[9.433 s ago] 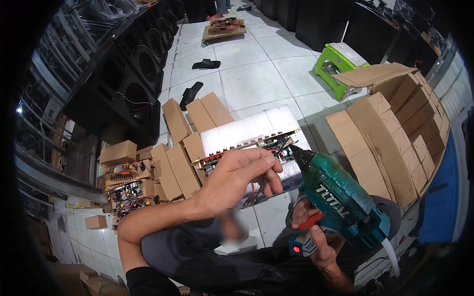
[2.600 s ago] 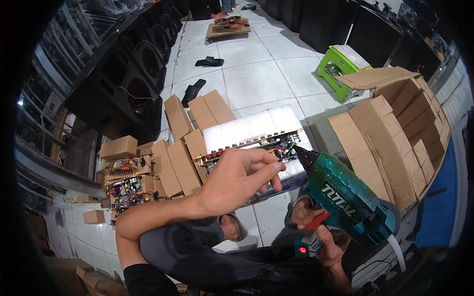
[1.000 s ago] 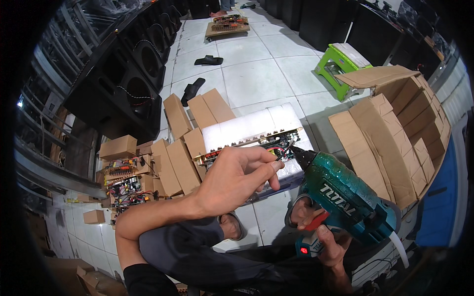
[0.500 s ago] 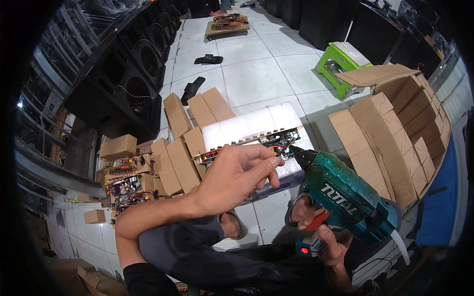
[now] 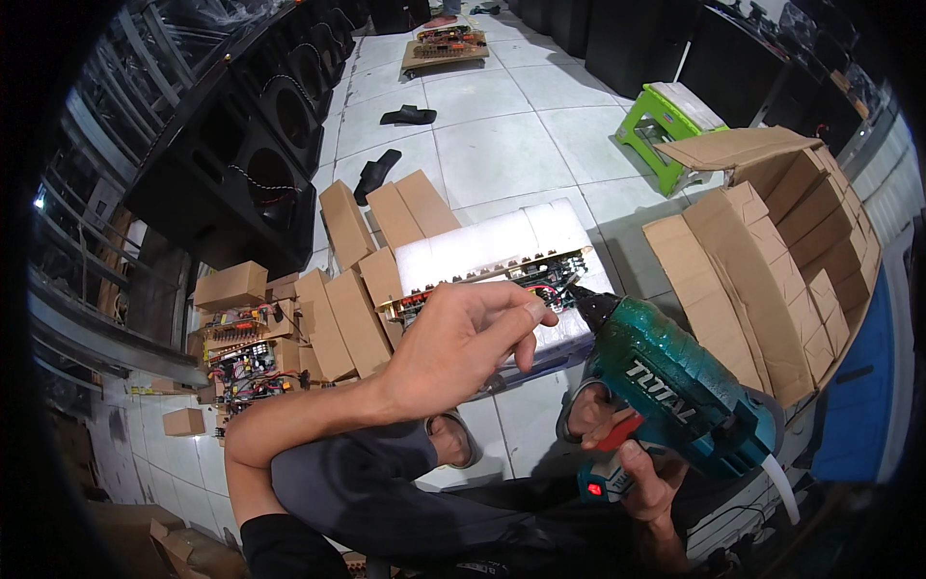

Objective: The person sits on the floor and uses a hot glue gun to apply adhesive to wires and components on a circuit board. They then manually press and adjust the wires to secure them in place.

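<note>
Evidently the step in hand is gluing at the wires of a circuit board (image 5: 571,262), which lies along the near side of a white foam block (image 5: 492,236) in front of the person's feet. A teal hot glue gun (image 5: 666,376) points its dark nozzle (image 5: 592,305) at the board's right-hand part, close by the left fingertips; whether it touches anything there is too small to tell. I judge that the next move calls for a steady nozzle, a measured squeeze of the red trigger (image 5: 619,432), and wires held motionless while the glue sets.

The left hand (image 5: 468,328) reaches in from the left, elbow sharply bent, forearm slanting up over the lap, back of the hand upward. Its grip is narrow: thumb and forefinger meet in a pinch, seemingly on a dark wire (image 5: 551,315), with the other fingers curled loosely beneath. The right hand (image 5: 646,482) comes from the lower edge and wraps the gun's handle, thumb on the near side; how far the trigger is pressed I cannot tell. The gun slants, nozzle to the upper left, a white glue stick (image 5: 783,492) trailing from its rear.
</note>
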The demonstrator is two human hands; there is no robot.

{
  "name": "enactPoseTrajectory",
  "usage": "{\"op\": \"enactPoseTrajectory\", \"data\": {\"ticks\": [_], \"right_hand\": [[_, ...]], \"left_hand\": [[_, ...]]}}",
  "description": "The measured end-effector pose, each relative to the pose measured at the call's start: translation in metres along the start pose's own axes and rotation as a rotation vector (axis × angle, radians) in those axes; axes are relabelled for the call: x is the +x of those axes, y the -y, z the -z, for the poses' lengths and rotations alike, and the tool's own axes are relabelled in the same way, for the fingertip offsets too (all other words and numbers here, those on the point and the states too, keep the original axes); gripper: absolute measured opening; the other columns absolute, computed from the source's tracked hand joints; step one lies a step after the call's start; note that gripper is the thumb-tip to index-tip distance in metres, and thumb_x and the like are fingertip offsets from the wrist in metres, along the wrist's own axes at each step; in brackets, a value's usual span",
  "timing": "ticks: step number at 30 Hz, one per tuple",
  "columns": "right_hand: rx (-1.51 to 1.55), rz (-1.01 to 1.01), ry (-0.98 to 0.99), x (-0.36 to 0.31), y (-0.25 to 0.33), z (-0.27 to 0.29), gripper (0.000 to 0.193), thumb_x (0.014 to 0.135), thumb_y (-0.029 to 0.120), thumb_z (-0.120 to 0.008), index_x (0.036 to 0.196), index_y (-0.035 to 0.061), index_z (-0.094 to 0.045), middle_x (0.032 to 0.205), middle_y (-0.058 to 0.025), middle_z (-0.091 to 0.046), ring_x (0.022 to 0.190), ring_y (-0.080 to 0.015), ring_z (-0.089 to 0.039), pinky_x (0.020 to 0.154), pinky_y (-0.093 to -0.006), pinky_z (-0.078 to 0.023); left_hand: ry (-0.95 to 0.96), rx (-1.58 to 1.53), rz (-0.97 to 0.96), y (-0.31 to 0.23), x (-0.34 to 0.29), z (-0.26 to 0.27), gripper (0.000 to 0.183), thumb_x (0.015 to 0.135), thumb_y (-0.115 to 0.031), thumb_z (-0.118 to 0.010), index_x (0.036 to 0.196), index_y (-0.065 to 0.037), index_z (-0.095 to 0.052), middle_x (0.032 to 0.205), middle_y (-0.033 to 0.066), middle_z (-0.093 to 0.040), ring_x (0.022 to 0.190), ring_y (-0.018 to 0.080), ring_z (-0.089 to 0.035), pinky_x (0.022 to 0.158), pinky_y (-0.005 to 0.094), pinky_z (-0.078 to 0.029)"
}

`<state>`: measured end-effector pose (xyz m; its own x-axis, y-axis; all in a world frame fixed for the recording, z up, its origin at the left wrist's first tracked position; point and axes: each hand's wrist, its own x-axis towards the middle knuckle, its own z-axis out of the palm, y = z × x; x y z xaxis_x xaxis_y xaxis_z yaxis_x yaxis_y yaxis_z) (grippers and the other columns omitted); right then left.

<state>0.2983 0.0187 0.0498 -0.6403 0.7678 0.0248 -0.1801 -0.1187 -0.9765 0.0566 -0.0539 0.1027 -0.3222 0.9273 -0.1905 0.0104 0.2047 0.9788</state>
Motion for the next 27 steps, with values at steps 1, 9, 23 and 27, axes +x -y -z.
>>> {"op": "enactPoseTrajectory", "data": {"ticks": [1, 9, 23, 27], "right_hand": [[-0.008, 0.000, 0.000, 0.001, 0.001, 0.000, 0.025, 0.081, 0.010, -0.060, 0.099, -0.0063, -0.065, 0.084, -0.0163, -0.070, 0.080, -0.0239, -0.065, 0.080, -0.0390, -0.053], [0.013, -0.002, -0.012, -0.002, -0.003, 0.004, 0.030, 0.079, 0.008, -0.059, 0.105, -0.0071, -0.064, 0.085, -0.0168, -0.069, 0.084, -0.0250, -0.064, 0.085, -0.0398, -0.051], [-0.200, 0.083, 0.059, -0.004, -0.014, 0.007, 0.031, 0.086, 0.016, -0.055, 0.102, -0.0099, -0.057, 0.086, -0.0177, -0.064, 0.075, -0.0260, -0.067, 0.073, -0.0418, -0.059], [-0.186, 0.098, 0.032, -0.005, -0.014, 0.004, 0.030, 0.086, 0.015, -0.055, 0.102, -0.0099, -0.057, 0.085, -0.0172, -0.063, 0.075, -0.0254, -0.067, 0.072, -0.0411, -0.059]], "left_hand": [[-0.003, 0.005, 0.002, 0.000, 0.000, 0.000, 0.025, 0.102, -0.015, -0.056, 0.107, 0.005, -0.070, 0.071, 0.0032, -0.066, 0.063, 0.0039, -0.050, 0.059, 0.0208, -0.040], [-0.060, 0.000, 0.064, -0.004, -0.002, -0.003, 0.019, 0.098, -0.012, -0.063, 0.100, 0.005, -0.071, 0.074, 0.0062, -0.070, 0.057, 0.0032, -0.052, 0.052, 0.0185, -0.040], [-0.042, -0.033, 0.057, -0.004, -0.002, -0.001, 0.018, 0.096, -0.011, -0.066, 0.091, 0.005, -0.069, 0.075, 0.0082, -0.072, 0.057, 0.0038, -0.056, 0.052, 0.0186, -0.044], [-0.032, -0.012, 0.056, -0.005, -0.001, -0.002, 0.019, 0.096, -0.012, -0.066, 0.091, 0.006, -0.070, 0.075, 0.0078, -0.072, 0.058, 0.0040, -0.056, 0.053, 0.0187, -0.044]]}}
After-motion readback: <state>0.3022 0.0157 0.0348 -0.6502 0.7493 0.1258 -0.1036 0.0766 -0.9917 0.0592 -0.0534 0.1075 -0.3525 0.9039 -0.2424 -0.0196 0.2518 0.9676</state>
